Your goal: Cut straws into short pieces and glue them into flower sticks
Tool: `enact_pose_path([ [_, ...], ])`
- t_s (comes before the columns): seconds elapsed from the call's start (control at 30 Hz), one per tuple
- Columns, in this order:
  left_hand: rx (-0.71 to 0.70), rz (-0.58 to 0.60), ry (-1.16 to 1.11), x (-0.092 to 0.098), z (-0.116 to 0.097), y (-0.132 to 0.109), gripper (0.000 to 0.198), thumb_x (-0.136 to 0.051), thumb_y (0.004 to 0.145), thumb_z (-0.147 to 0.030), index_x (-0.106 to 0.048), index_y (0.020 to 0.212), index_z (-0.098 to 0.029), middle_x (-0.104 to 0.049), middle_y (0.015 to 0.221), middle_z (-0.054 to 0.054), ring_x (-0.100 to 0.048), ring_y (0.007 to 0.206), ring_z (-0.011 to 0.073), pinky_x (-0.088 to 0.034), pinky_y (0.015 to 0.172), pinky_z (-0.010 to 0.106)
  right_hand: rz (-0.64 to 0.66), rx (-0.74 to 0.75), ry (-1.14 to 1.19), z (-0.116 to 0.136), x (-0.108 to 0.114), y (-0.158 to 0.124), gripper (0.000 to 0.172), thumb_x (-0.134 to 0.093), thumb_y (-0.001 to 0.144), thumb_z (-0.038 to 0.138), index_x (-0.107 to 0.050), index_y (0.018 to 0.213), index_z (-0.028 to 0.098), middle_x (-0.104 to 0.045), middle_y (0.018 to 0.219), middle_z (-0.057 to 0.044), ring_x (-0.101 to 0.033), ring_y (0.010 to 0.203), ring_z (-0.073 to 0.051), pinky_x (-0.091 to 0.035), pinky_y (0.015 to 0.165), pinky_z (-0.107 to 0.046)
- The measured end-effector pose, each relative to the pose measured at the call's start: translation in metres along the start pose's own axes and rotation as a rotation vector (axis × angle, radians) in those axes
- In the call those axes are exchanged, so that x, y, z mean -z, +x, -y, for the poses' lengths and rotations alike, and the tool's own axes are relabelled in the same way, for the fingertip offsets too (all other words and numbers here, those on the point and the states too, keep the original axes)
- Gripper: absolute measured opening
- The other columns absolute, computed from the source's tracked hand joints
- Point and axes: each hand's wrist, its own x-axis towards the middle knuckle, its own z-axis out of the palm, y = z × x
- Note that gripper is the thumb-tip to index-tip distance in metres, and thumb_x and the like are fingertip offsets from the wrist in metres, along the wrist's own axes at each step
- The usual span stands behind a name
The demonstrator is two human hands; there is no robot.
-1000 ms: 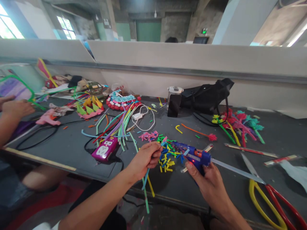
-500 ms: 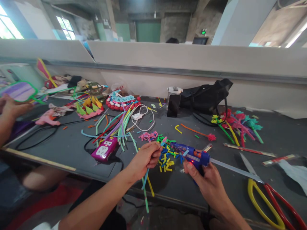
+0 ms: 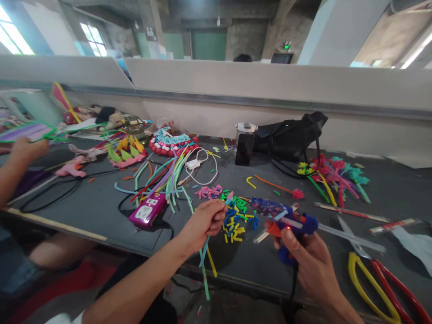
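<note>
My left hand (image 3: 206, 221) is closed in a pinch around a light blue pipe cleaner (image 3: 204, 253). Its upper tip, with a bit of pink on it, pokes out past my fingertips, and the other end trails below my fist. My right hand (image 3: 308, 258) grips a dark blue hot glue gun (image 3: 285, 217) with an orange trigger and a small red light; a clear glue stick (image 3: 351, 237) juts from its back. The nozzle points left, a little apart from the pink tip. Cut pipe cleaner pieces (image 3: 234, 229) in yellow, blue, green and pink lie between my hands.
Scissors (image 3: 361, 256) lie at the right. Behind stand a phone (image 3: 244, 149) and a black bag (image 3: 290, 137). A purple power strip (image 3: 148, 210) and loose pipe cleaners (image 3: 168, 177) are left of centre. Another person's hand (image 3: 27, 150) holds a green-edged piece at far left.
My right hand has drawn the glue gun to the right, away from the pipe cleaner tip. My left hand stays in place. The other person's hand and green-edged piece have shifted and tilted.
</note>
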Motion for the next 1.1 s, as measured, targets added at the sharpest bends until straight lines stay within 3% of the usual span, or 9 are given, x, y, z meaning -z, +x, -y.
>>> enact_pose_path([
  [0.17, -0.009, -0.028, -0.004, 0.003, -0.001, 0.002, 0.021, -0.055, 0.084, -0.033, -0.049, 0.072, -0.017, -0.029, 0.054, -0.009, -0.02, 0.039, 0.0028, -0.009, 0.037, 0.019, -0.004, -0.301, 0.109, 0.013, 0.025, 0.021, 0.036, -0.084, 0.064, 0.039, -0.063, 0.08, 0.016, -0.06, 0.066, 0.001, -0.051, 0.053, -0.009, -0.041, 0.047, -0.02],
  [0.3, -0.015, -0.031, -0.016, 0.003, -0.003, 0.001, 0.02, -0.056, 0.084, -0.032, -0.048, 0.072, -0.017, -0.032, 0.054, -0.009, -0.022, 0.039, 0.0025, -0.011, 0.037, 0.019, -0.021, -0.462, 0.091, 0.0, 0.049, 0.04, 0.042, -0.089, 0.054, 0.033, -0.061, 0.079, 0.015, -0.061, 0.068, 0.002, -0.053, 0.055, -0.009, -0.045, 0.049, -0.019],
  [0.4, -0.018, -0.022, -0.027, 0.003, -0.004, 0.001, 0.02, -0.056, 0.084, -0.032, -0.048, 0.072, -0.017, -0.032, 0.055, -0.009, -0.023, 0.039, 0.0024, -0.011, 0.037, 0.019, -0.043, -0.469, 0.055, -0.014, 0.059, 0.045, 0.043, -0.088, 0.05, 0.028, -0.06, 0.081, 0.016, -0.063, 0.07, 0.002, -0.056, 0.056, -0.01, -0.048, 0.052, -0.02],
  [0.6, -0.016, -0.027, -0.027, 0.003, -0.003, 0.0, 0.021, -0.057, 0.083, -0.033, -0.049, 0.073, -0.016, -0.033, 0.055, -0.009, -0.024, 0.039, 0.0021, -0.011, 0.036, 0.018, 0.055, -0.422, -0.107, -0.024, 0.057, 0.042, 0.029, -0.074, 0.061, 0.032, -0.055, 0.077, 0.018, -0.059, 0.059, 0.004, -0.053, 0.049, -0.011, -0.041, 0.047, -0.022],
  [0.77, -0.013, -0.034, -0.022, 0.003, -0.004, 0.0, 0.022, -0.057, 0.083, -0.033, -0.049, 0.072, -0.016, -0.032, 0.055, -0.009, -0.024, 0.039, 0.002, -0.012, 0.037, 0.018, 0.001, -0.334, -0.323, -0.04, 0.054, 0.048, 0.04, -0.074, 0.057, 0.032, -0.055, 0.09, 0.019, -0.06, 0.057, 0.006, -0.052, 0.047, -0.012, -0.04, 0.046, -0.023],
  [0.93, -0.009, -0.043, -0.022, 0.003, -0.006, -0.001, 0.021, -0.057, 0.083, -0.033, -0.049, 0.072, -0.016, -0.032, 0.056, -0.009, -0.024, 0.039, 0.0017, -0.011, 0.037, 0.018, 0.031, -0.347, -0.324, -0.048, 0.061, 0.049, 0.04, -0.071, 0.063, 0.042, -0.056, 0.092, 0.018, -0.067, 0.068, -0.001, -0.058, 0.053, -0.015, -0.044, 0.05, -0.026],
  [1.0, -0.011, -0.046, -0.024, 0.004, -0.006, -0.001, 0.021, -0.058, 0.083, -0.032, -0.05, 0.073, -0.016, -0.032, 0.056, -0.009, -0.024, 0.038, 0.0016, -0.011, 0.037, 0.018, 0.014, -0.354, -0.44, -0.046, 0.067, 0.049, 0.041, -0.069, 0.063, 0.047, -0.058, 0.089, 0.018, -0.069, 0.07, -0.004, -0.061, 0.056, -0.018, -0.045, 0.051, -0.028],
  [1.1, -0.014, -0.05, -0.025, 0.006, -0.005, -0.001, 0.02, -0.058, 0.083, -0.032, -0.05, 0.073, -0.016, -0.033, 0.056, -0.008, -0.025, 0.039, 0.0016, -0.011, 0.036, 0.017, -0.021, -0.301, -0.822, -0.042, 0.08, 0.051, 0.04, -0.062, 0.065, 0.058, -0.06, 0.079, 0.021, -0.069, 0.066, -0.006, -0.065, 0.064, -0.024, -0.046, 0.058, -0.032],
])
